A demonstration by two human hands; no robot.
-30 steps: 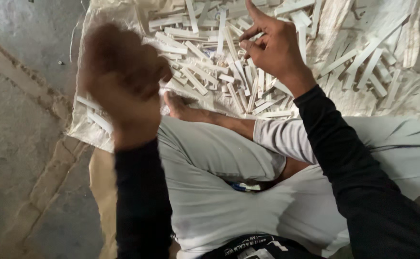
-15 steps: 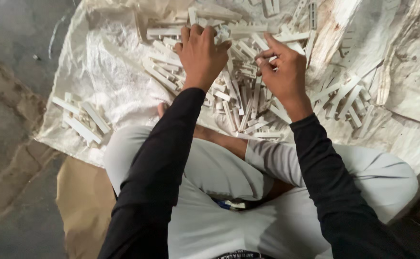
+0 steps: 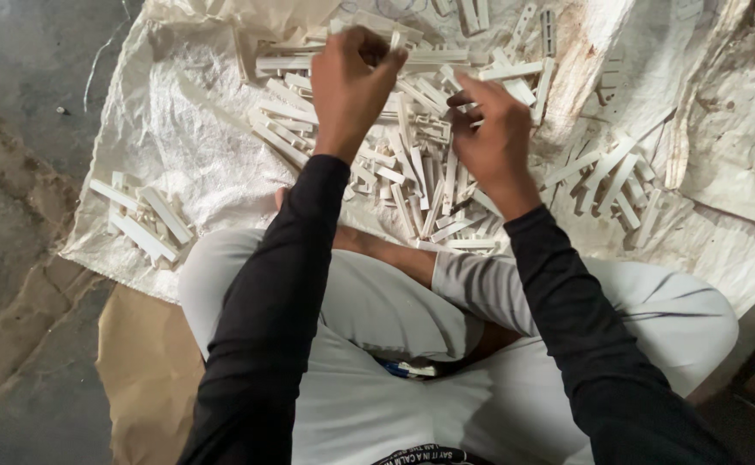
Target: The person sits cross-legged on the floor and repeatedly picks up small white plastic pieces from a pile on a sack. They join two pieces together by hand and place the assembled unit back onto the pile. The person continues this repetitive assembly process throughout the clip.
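Nearest the camera the person sits cross-legged in pale grey trousers [image 3: 377, 310], knees spread wide, on a sheet of brown cardboard [image 3: 145, 362] laid on the grey concrete floor [image 3: 15, 129]. Both arms in black long sleeves reach forward and away from the body, elbows bent a little, the forearms closing in toward each other over the work.

Beyond the knees lies a white woven plastic sack [image 3: 162, 146], spread flat on the floor, with a big heap of short off-white plastic strips [image 3: 420, 172] on it. A small separate group of the same strips [image 3: 140, 215] lies near the sack's left edge, well apart from the heap, and another loose cluster of strips [image 3: 610, 181] lies to the right.

The right hand [image 3: 494, 142] hovers low over the middle of the heap, back of the hand up, fingers curled and bunched together; what its grip holds cannot be told, since the fingertips are hidden under the hand.

Farther off, the left hand [image 3: 351, 82] is raised above the heap's far side, wrist straight, fingers folded tight, its grip pinching one slim off-white strip [image 3: 393, 41] whose end pokes up between thumb and fingertips.
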